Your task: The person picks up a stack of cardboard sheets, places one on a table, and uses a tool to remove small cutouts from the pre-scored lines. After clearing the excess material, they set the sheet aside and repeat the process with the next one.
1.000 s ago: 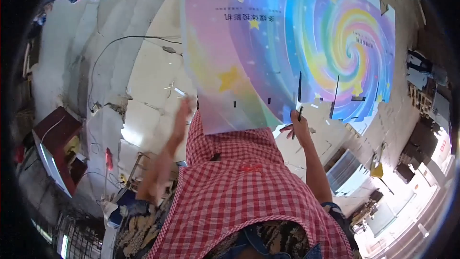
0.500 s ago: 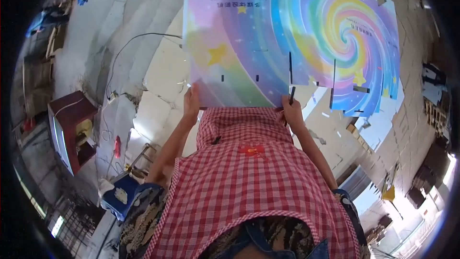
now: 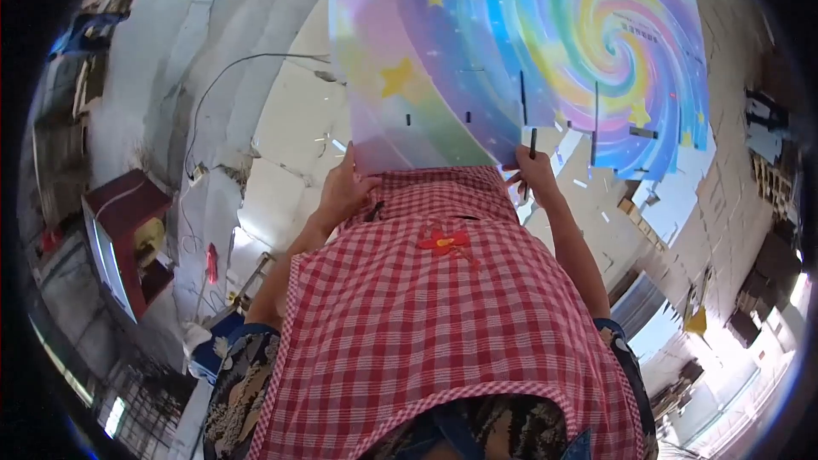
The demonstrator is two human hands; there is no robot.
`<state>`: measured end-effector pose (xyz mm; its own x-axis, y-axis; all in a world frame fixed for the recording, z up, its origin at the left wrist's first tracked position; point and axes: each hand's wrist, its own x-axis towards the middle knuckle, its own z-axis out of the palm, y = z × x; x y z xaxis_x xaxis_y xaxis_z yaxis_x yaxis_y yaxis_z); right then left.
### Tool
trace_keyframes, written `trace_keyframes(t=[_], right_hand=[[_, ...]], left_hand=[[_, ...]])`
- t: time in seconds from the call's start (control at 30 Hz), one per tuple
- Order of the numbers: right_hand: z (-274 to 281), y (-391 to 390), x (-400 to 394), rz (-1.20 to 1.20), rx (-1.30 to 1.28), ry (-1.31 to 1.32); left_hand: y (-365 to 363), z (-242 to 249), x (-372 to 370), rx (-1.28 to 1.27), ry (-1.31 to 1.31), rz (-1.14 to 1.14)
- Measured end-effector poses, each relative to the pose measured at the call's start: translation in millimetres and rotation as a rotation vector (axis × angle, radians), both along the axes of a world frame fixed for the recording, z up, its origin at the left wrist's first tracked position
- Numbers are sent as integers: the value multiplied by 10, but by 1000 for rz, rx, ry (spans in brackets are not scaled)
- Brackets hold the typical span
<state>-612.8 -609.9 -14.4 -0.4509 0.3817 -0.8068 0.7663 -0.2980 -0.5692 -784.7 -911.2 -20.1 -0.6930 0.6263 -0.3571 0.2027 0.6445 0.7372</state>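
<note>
A large printed cardboard sheet (image 3: 430, 94) in pastel colours, with yellow stars, a rainbow swirl and cut slots, reaches out from just in front of my apron. My left hand (image 3: 344, 190) is closed on its near left corner, thumb stretched along the near edge. At the near right corner, my right hand (image 3: 535, 175) grips the edge, its lower fingers partly under the sheet. A slim dark pen-like stick (image 3: 533, 144) pokes up between the fingers of that hand. What lies beneath the sheet is hidden.
Pale boards with paper scraps (image 3: 294, 149) lie under the sheet. A dark red cabinet (image 3: 128, 238) stands at left, near a cable (image 3: 217, 85). My checked apron (image 3: 426, 315) fills the near middle. A yellow-ended tool (image 3: 697, 321) is at right.
The sheet's near edge has shifted slightly away from me, and both hands have moved with it. My left hand has turned, thumb now along the edge. A person's leg at upper left has mostly left view.
</note>
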Motion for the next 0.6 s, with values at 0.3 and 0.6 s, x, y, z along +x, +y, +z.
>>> trace_keyframes(t=[0.3, 0.6], right_hand=[[-61, 136, 64, 34, -49, 71], [-144, 80, -1, 294, 366, 142]], left_hand=[[43, -94, -118, -332, 176, -184], [63, -138, -85, -438, 370, -211]])
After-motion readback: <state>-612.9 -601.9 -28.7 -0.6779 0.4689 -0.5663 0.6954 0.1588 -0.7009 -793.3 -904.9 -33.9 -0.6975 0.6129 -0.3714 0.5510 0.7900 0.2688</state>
